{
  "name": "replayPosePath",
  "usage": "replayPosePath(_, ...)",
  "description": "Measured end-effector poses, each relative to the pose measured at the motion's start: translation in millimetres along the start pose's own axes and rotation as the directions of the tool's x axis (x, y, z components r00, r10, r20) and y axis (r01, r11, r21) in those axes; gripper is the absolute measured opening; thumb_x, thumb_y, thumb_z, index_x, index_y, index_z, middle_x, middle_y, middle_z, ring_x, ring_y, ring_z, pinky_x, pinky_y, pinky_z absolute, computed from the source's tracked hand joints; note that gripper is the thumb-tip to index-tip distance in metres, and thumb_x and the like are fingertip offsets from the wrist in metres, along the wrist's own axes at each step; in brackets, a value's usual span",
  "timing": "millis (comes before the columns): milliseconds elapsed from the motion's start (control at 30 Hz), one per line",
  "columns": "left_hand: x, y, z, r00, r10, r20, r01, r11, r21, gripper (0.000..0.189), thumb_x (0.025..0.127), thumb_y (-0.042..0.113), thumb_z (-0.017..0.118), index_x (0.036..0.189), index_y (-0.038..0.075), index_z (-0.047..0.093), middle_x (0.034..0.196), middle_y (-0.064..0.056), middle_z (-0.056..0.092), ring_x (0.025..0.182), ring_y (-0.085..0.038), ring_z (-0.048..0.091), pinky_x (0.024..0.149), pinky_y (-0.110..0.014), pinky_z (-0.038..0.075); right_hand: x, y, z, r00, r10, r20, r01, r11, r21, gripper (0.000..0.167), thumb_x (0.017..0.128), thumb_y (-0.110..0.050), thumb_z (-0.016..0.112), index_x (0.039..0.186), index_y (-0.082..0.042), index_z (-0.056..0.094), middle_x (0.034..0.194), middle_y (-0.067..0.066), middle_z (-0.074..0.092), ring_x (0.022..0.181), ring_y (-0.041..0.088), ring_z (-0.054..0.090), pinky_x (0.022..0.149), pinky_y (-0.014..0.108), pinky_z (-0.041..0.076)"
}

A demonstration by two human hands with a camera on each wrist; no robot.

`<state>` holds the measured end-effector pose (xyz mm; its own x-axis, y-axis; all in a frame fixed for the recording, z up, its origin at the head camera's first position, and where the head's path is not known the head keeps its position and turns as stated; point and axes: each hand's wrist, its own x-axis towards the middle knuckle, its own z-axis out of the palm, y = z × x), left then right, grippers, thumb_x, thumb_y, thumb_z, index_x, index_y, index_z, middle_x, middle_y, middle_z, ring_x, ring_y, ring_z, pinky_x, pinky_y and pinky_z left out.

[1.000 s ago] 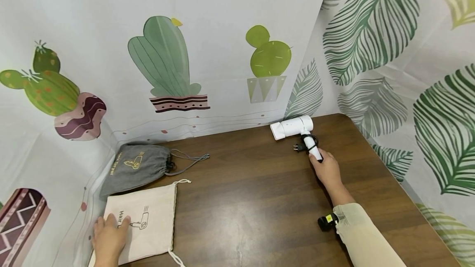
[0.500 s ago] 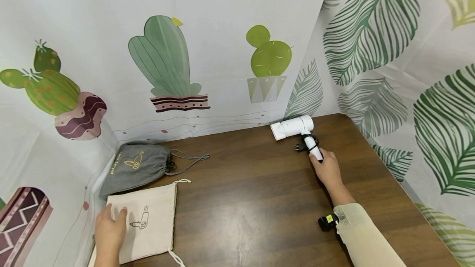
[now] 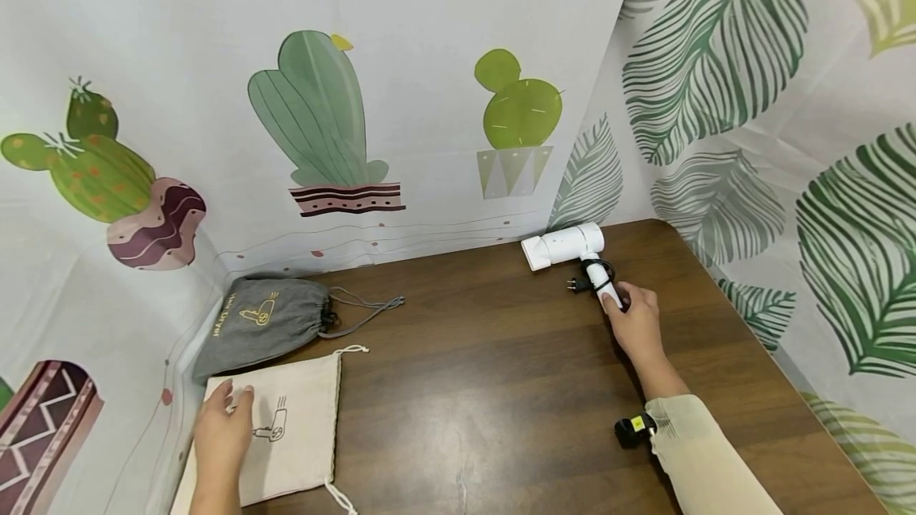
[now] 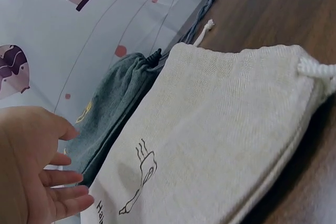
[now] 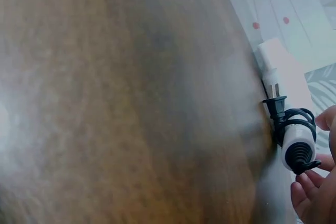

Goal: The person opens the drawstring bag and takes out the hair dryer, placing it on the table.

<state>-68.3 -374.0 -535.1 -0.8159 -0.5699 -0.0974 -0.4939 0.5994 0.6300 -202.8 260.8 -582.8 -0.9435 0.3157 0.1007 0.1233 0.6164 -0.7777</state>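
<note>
A white hair dryer [image 3: 565,246] lies at the table's back right, its black cord [image 5: 294,116] wound round the handle and its plug [image 5: 275,104] pointing towards the nozzle. At the handle's end is my right hand [image 3: 637,324], thumb tip right at the handle and fingers loosely bent beside it. My left hand [image 3: 223,431] hovers over a beige drawstring bag [image 4: 220,124] printed with a hair dryer, its fingers spread and holding nothing. Behind that bag lies a grey drawstring bag [image 3: 275,316] with yellow hair-dryer print.
Brown wooden table [image 3: 444,388] lies under everything. Fabric walls with cactus and leaf prints stand close behind and at both sides. The grey cord [image 3: 368,310] trails from the grey bag, and a white cord [image 3: 339,497] from the beige one.
My left hand has lifted off the beige bag and shifted slightly right. My right hand has loosened from the handle and slid a little back. Bags and hair dryer have not moved.
</note>
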Motion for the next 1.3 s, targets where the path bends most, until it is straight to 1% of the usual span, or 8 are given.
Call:
replayPosePath(200,0.9,1.9,6.2,1.0,0.016,0.016,-0.016,1.0,-0.023,0.06,0.107,0.036,0.039,0.15,-0.005,0.038,0.148,-0.033,0.044,0.135,-0.05,0.045,0.109,-0.062,0.037,-0.7,-5,-4,0.999,0.018,-0.046,-0.016,0.999,0.044,0.049,0.101,-0.03,0.058,0.138,0.002,0.054,0.137,0.027,0.042,0.122,0.04,0.049,0.102,0.05,0.039)
replayPosePath(633,3.2,4.6,14.7,0.998,-0.061,-0.019,0.059,0.994,-0.09,0.055,0.107,0.033,0.038,0.148,-0.003,0.044,0.144,-0.03,0.052,0.131,-0.046,0.052,0.106,-0.059,0.041,-3.7,-17,-4,0.998,0.01,-0.07,-0.005,0.997,0.077,0.041,0.101,-0.024,0.058,0.135,-0.001,0.058,0.136,0.022,0.047,0.118,0.034,0.056,0.088,0.027,0.039)
replayPosePath(833,4.7,8.8,17.3,0.999,-0.05,-0.006,0.049,0.994,-0.1,0.055,0.107,0.035,0.038,0.146,-0.003,0.047,0.141,-0.029,0.055,0.126,-0.044,0.054,0.102,-0.057,0.042,-6.5,-24,-6,0.997,-0.017,-0.082,0.026,0.993,0.115,0.038,0.1,-0.018,0.057,0.134,0.0,0.059,0.132,0.021,0.049,0.116,0.032,0.055,0.086,0.019,0.039)
replayPosePath(933,7.2,10.7,18.5,0.999,-0.049,0.009,0.05,0.994,-0.101,0.054,0.106,0.036,0.04,0.145,-0.001,0.049,0.136,-0.028,0.059,0.095,-0.018,0.069,0.085,-0.034,0.052,-7.8,-28,-6,0.995,-0.036,-0.092,0.049,0.989,0.142,0.037,0.099,-0.015,0.058,0.132,0.001,0.06,0.127,0.022,0.051,0.114,0.031,0.055,0.083,0.013,0.038)
replayPosePath(1000,8.8,12.1,20.0,0.998,-0.054,0.014,0.055,0.994,-0.098,0.054,0.106,0.036,0.041,0.145,0.0,0.049,0.133,-0.026,0.062,0.078,-0.001,0.062,0.072,-0.022,0.049,-9.2,-32,-6,0.995,-0.05,-0.092,0.064,0.986,0.155,0.035,0.099,-0.013,0.057,0.131,0.001,0.06,0.125,0.022,0.052,0.111,0.028,0.055,0.082,0.009,0.038)
replayPosePath(1067,10.5,13.5,22.2,0.998,-0.061,0.018,0.063,0.993,-0.103,0.053,0.105,0.035,0.042,0.145,0.001,0.05,0.131,-0.025,0.064,0.072,0.013,0.047,0.063,-0.013,0.041,-10.6,-35,-6,0.995,-0.061,-0.08,0.074,0.983,0.17,0.035,0.098,-0.012,0.058,0.131,0.001,0.06,0.124,0.021,0.054,0.108,0.024,0.054,0.08,0.007,0.037)
replayPosePath(1200,12.0,18.6,29.1,0.997,-0.073,0.036,0.078,0.978,-0.194,0.052,0.106,0.03,0.041,0.148,-0.001,0.045,0.131,-0.024,0.064,0.071,0.011,0.054,0.063,-0.015,0.046,-13.6,-41,-5,0.995,-0.08,-0.055,0.089,0.978,0.19,0.035,0.098,-0.01,0.06,0.132,0.0,0.06,0.124,0.018,0.055,0.103,0.014,0.052,0.078,0.004,0.037)
replayPosePath(1300,13.1,22.9,33.9,0.994,-0.093,0.063,0.109,0.938,-0.33,0.055,0.107,0.026,0.04,0.152,-0.004,0.036,0.122,-0.021,0.069,0.071,0.009,0.061,0.064,-0.016,0.053,-15.1,-45,-4,0.995,-0.088,-0.04,0.095,0.974,0.204,0.035,0.099,-0.01,0.06,0.132,-0.002,0.059,0.123,0.017,0.055,0.1,0.008,0.05,0.077,0.003,0.036)
